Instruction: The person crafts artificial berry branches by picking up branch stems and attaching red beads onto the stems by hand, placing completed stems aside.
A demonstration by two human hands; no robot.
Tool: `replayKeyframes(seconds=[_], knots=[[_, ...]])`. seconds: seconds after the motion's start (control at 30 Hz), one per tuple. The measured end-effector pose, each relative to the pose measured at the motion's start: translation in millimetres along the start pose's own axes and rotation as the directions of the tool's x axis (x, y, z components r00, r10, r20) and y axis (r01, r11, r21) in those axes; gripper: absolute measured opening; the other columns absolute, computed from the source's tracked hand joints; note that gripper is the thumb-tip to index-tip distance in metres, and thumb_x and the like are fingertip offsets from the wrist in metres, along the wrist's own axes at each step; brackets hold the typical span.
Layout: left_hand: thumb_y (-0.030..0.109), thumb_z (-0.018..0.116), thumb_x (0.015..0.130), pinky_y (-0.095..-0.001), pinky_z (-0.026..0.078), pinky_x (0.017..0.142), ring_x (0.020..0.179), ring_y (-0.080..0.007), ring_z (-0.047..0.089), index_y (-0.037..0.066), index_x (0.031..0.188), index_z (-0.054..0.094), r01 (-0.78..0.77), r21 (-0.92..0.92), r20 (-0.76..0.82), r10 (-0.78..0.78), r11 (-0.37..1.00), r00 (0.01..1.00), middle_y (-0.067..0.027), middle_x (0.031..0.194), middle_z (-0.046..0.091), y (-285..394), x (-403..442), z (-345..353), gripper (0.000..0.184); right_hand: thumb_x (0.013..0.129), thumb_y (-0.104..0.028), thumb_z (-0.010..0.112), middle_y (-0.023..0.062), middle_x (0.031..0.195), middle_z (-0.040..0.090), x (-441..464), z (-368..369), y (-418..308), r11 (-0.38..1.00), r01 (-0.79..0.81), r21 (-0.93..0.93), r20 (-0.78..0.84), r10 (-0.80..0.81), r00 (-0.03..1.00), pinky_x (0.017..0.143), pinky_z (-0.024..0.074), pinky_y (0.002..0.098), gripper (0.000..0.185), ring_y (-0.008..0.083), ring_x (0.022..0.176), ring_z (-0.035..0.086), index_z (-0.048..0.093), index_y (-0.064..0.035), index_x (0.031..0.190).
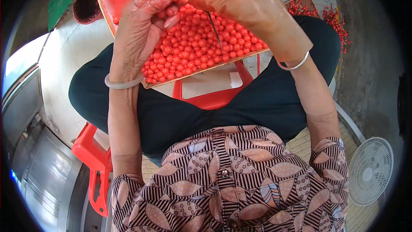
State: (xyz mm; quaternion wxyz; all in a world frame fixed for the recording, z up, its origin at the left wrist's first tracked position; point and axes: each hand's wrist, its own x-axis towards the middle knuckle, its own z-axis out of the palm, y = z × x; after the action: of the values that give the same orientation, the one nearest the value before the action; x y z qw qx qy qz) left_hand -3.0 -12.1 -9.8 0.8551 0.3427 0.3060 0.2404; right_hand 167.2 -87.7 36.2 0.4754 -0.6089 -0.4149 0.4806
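Observation:
A shallow box (205, 69) full of small red balls (193, 47) stands in front of me. Above its left part is my left hand (156, 13), bare apart from a yellowish wrap on a finger, its fingers curled round a few red balls at a thin dark stem. My right hand (242, 4), in a translucent yellowish glove, is closed on thin dark wire-like stems (213, 28) near the box's top edge. One stem hangs down over the balls. The right fingertips are partly cut off by the frame's upper edge.
A red plastic stool (210, 100) is under the box, and another red stool (95, 163) is at the left. A white fan (368, 173) stands at the lower right. Red berry bunches (337, 25) lie on the floor at the upper right, beside a small box (305, 4).

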Motion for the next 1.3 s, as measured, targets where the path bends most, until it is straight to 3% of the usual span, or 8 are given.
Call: replayKeyframes(seconds=[0.07,0.17,0.37,0.63,0.93,1.1,1.17,1.3], knots=[[0.012,0.058,0.085,-0.0182,0.041,0.053,0.067,-0.0081,0.053,-0.003,0.094,0.060,0.015,-0.039,0.016,-0.014,0.999,1.000,-0.0094,0.083,0.063,1.0,-0.4,-2.0,0.017,0.072,-0.007,0.065,0.0114,0.083,0.062,0.6,-4.5,-3.4,0.999,-0.036,-0.004,0.061,0.036,0.997,0.066,0.0475,0.0252,0.027,0.0142,0.073,0.058,0.055,0.0054,0.094],[0.015,0.059,0.085,-0.0163,0.039,0.052,0.066,-0.0073,0.047,-0.002,0.098,0.059,0.022,-0.048,0.005,-0.022,0.999,1.000,-0.0069,0.085,0.061,0.6,0.9,-5.4,0.021,0.073,-0.008,0.066,0.0107,0.084,0.063,-1.0,-10.6,-1.0,0.956,0.037,-0.290,0.114,-0.004,0.993,0.066,0.0477,0.0257,0.027,0.0136,0.073,0.057,0.056,0.0051,0.094],[0.014,0.059,0.084,-0.0162,0.034,0.048,0.065,-0.0066,0.043,-0.003,0.099,0.058,0.031,-0.005,0.017,-0.031,1.000,0.999,-0.0063,0.087,0.059,-0.6,1.7,-5.1,0.023,0.072,-0.008,0.067,0.0111,0.087,0.063,0.3,-5.7,-1.4,0.998,0.022,-0.059,0.141,-0.013,0.990,0.067,0.0485,0.0261,0.033,0.0135,0.073,0.058,0.054,0.0063,0.098],[0.011,0.059,0.084,-0.0163,0.035,0.047,0.063,-0.0070,0.049,-0.002,0.097,0.060,-0.039,0.136,-0.101,0.053,0.990,0.994,-0.0076,0.084,0.062,-4.1,4.3,-8.4,0.018,0.070,-0.008,0.068,0.0114,0.084,0.063,-1.2,-7.2,-23.5,0.947,-0.157,-0.281,0.085,0.187,0.979,0.062,0.0476,0.0246,0.032,0.0123,0.070,0.057,0.054,0.0065,0.095],[0.008,0.060,0.083,-0.0207,0.037,0.050,0.063,-0.0085,0.051,0.000,0.096,0.062,-0.141,0.118,-0.021,0.145,0.983,0.989,-0.0085,0.084,0.064,-12.0,5.5,-7.9,0.015,0.071,-0.004,0.062,0.0090,0.075,0.062,-5.0,6.1,-5.7,0.996,-0.048,-0.071,-0.078,0.042,0.996,0.059,0.0465,0.0266,0.017,0.0127,0.067,0.056,0.057,0.0045,0.084],[0.005,0.058,0.083,-0.0207,0.037,0.049,0.062,-0.0081,0.050,0.000,0.093,0.062,-0.154,0.098,0.004,0.155,0.983,0.988,-0.0072,0.081,0.063,-16.7,6.7,-1.3,0.012,0.070,-0.003,0.062,0.0072,0.072,0.061,-7.7,4.6,-18.4,0.977,-0.197,-0.079,-0.093,0.189,0.978,0.056,0.0444,0.0249,0.015,0.0109,0.066,0.055,0.057,0.0035,0.083],[0.004,0.058,0.083,-0.0196,0.037,0.048,0.059,-0.0072,0.050,-0.001,0.091,0.062,-0.179,0.084,-0.011,0.180,0.980,0.984,-0.0069,0.078,0.063,-14.8,5.7,2.4,0.010,0.072,-0.004,0.062,0.0047,0.069,0.059,-8.0,2.7,-5.8,0.986,-0.154,-0.066,-0.012,0.153,0.988,0.054,0.0425,0.0241,0.013,0.0099,0.064,0.054,0.057,0.0034,0.082],[0.002,0.059,0.080,-0.0175,0.036,0.046,0.052,-0.0053,0.048,-0.003,0.085,0.062,-0.234,0.059,-0.115,0.239,0.971,0.964,-0.0063,0.073,0.062,-9.5,2.7,18.5,0.007,0.076,-0.001,0.066,0.0032,0.082,0.061,-4.2,12.5,22.3,0.996,0.062,-0.060,-0.227,-0.074,0.971,0.064,0.0450,0.0193,0.025,0.0077,0.074,0.058,0.057,0.0002,0.099]])
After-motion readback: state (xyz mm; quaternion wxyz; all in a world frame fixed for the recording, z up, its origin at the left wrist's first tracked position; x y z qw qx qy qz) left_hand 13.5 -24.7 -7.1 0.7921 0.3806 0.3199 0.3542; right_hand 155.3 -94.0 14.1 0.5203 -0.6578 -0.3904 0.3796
